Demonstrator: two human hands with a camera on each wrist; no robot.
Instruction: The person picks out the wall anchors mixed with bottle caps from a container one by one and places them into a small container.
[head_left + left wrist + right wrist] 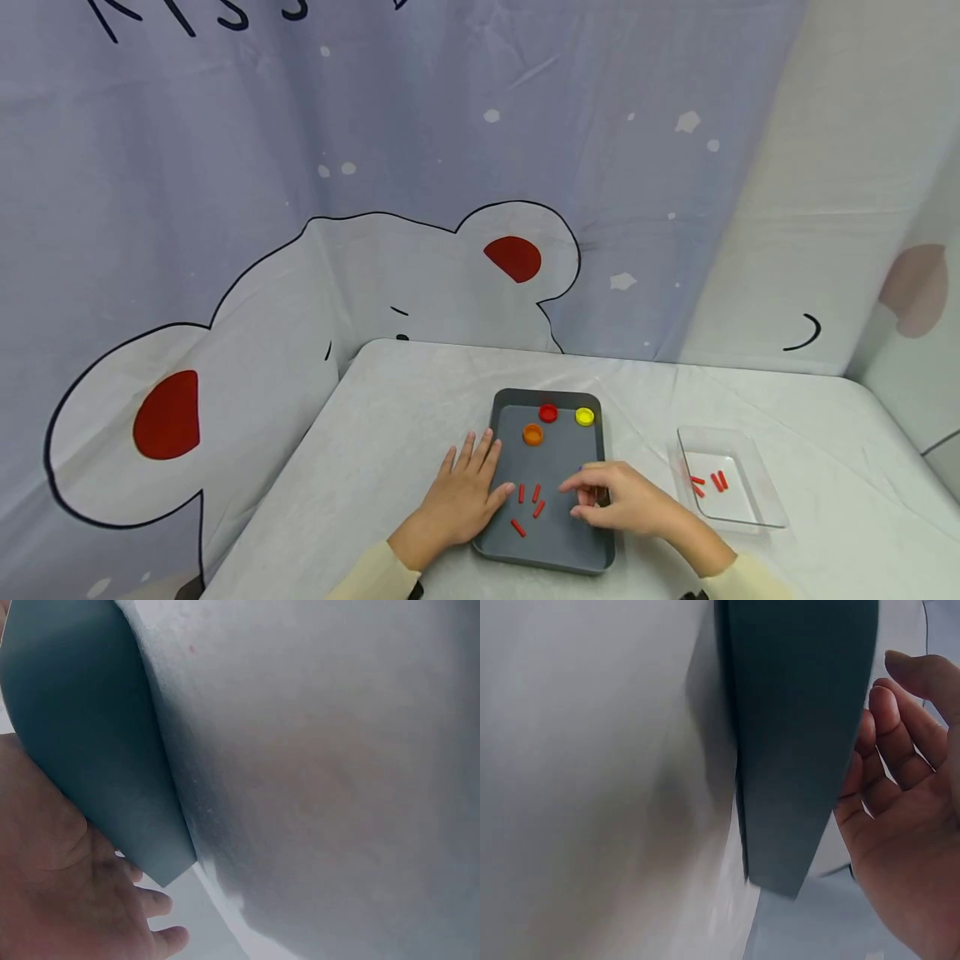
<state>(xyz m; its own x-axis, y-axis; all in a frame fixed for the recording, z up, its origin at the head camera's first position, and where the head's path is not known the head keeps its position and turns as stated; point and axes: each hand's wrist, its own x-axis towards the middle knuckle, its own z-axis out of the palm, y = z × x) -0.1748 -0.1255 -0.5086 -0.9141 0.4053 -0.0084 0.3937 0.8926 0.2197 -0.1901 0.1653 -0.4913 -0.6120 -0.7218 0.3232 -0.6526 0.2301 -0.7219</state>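
Observation:
A grey rectangular tray (562, 546) lies on the white-covered table, with several short red sticks (539, 508) scattered in its near half. My left hand (459, 498) rests flat at the tray's left rim, fingers spread; in the left wrist view it sits beside the tray's outer wall (90, 712). Over the right part of the tray, my right hand (622, 497) has its fingers bent and thumb apart. Between thumb and fingers nothing shows in the right wrist view. A bit of blue (582, 468) peeks out by the index finger, mostly hidden.
At the tray's far end sit small round cups: red (548, 412), yellow (584, 417) and orange (532, 434). A clear plastic box (759, 475) with several red sticks inside stands to the right. Behind the table hangs a printed curtain (420, 125).

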